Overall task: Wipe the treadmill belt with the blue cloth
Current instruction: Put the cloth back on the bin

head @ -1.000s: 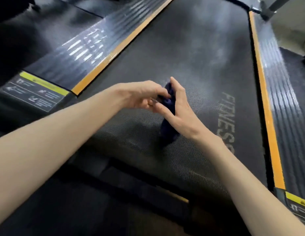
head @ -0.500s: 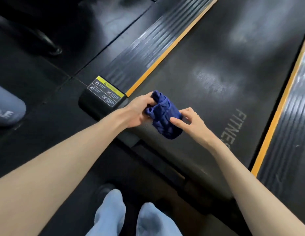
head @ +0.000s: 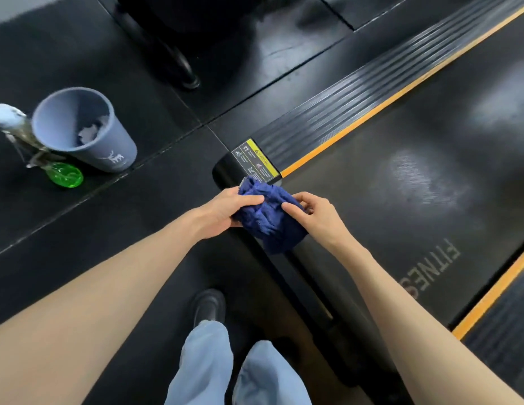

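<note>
We pinched the bunched blue cloth [head: 269, 220] between our left hand [head: 225, 213] and right hand [head: 316, 219], with the belt [head: 415, 182] at two o'clock, nearer our right.

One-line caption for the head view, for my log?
Both hands, left and right, hold the bunched blue cloth above the treadmill belt's rear corner.

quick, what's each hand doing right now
Left hand: closed on the blue cloth.
Right hand: fingers pinching the same cloth from the other side.
</note>
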`<state>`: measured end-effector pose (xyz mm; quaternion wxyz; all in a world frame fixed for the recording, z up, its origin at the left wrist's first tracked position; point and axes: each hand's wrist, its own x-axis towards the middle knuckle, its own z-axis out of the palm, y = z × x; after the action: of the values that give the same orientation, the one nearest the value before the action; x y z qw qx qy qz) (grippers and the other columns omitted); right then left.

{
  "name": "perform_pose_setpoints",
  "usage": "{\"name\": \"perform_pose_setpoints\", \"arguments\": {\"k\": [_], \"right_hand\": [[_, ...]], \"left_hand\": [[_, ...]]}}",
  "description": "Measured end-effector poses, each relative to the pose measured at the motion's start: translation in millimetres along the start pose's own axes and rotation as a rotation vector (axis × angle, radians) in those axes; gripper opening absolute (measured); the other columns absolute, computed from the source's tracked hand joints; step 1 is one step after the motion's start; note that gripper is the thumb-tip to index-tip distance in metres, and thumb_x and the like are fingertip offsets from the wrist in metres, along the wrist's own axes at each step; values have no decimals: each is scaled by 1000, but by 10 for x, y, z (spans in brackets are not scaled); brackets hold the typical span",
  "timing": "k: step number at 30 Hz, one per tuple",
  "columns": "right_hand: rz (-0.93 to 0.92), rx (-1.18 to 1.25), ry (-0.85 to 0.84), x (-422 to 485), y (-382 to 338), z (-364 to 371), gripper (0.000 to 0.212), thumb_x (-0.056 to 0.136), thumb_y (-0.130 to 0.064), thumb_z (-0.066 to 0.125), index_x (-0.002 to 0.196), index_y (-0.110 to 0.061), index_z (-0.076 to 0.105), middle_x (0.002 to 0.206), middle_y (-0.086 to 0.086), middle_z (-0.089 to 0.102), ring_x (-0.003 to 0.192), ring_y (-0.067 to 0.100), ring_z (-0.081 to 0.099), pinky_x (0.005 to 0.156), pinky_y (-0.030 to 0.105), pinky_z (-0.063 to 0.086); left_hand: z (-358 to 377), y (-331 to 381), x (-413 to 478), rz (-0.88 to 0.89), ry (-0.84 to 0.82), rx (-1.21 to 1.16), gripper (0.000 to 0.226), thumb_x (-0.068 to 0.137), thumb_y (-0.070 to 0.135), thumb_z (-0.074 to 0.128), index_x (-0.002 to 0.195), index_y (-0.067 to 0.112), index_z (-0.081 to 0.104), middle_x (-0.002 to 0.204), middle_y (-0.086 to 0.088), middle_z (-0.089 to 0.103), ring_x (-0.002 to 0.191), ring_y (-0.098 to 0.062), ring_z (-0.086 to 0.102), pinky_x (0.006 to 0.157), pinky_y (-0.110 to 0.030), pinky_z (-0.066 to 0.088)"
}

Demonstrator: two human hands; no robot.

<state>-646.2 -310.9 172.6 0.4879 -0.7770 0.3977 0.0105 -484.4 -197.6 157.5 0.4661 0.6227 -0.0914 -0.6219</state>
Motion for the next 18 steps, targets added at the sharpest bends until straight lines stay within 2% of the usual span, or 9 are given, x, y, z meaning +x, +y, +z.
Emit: {"name": "perform_pose_setpoints", "arguments": {"k": [3,5,7,9,12,13,15,18], "right_hand": [[29,19,-52,28,-159,130,27,84,-46,63,103,-28,55,86,-2,54,81,14,54,69,27,47],[77,68,-104,43,-301,175,32,83,-47,63,101,-23,53,88,-5,56,80,10,55,66,25,48],[93,38,-169,94,-444,189,37,83,-51,61,103,-20,58,95,-5,62,86,10,59,73,27,51],[104,22,-299,150,-637,208,39,83,-53,59,104,-20,63,98,-2,67,89,11,63,80,28,52],[160,68,-510,269,-956,308,27,85,-47,62,94,-22,67,88,-5,70,76,5,63,70,20,50],[169,114,-523,333,-1060,375,22,85,-43,64,91,-22,67,86,-6,69,74,5,61,70,20,47],[210,277,-432,484,-1234,592,14,84,-33,67,91,-21,65,91,-4,68,84,10,59,81,27,42],[308,586,-323,682,-1501,1051,20,83,-23,66,102,-18,59,107,3,65,100,18,58,94,35,43]], "left_hand": [[-167,32,-128,36,-2,-37,22,90,12,56,109,22,58,105,-1,69,98,-19,65,76,-32,51],[-299,74,-188,73,11,-44,25,91,12,54,115,22,56,111,-3,67,103,-21,63,81,-33,50],[-464,145,-252,105,18,-37,29,93,14,53,122,19,53,118,-4,65,109,-21,61,84,-34,49],[-658,254,-342,124,16,19,32,93,18,54,125,20,51,121,-3,63,112,-20,60,87,-35,48],[-1032,446,-491,113,14,100,31,88,20,58,118,25,54,121,-2,63,112,-18,60,94,-38,45],[-1164,518,-533,113,17,109,29,86,20,58,114,25,56,118,-1,65,111,-17,60,94,-37,44],[-1459,620,-595,123,88,105,20,90,15,58,106,26,60,107,2,69,105,-17,62,93,-36,45],[-1953,621,-621,131,250,95,14,90,13,57,97,24,63,90,5,72,94,-18,64,85,-33,48]]}}
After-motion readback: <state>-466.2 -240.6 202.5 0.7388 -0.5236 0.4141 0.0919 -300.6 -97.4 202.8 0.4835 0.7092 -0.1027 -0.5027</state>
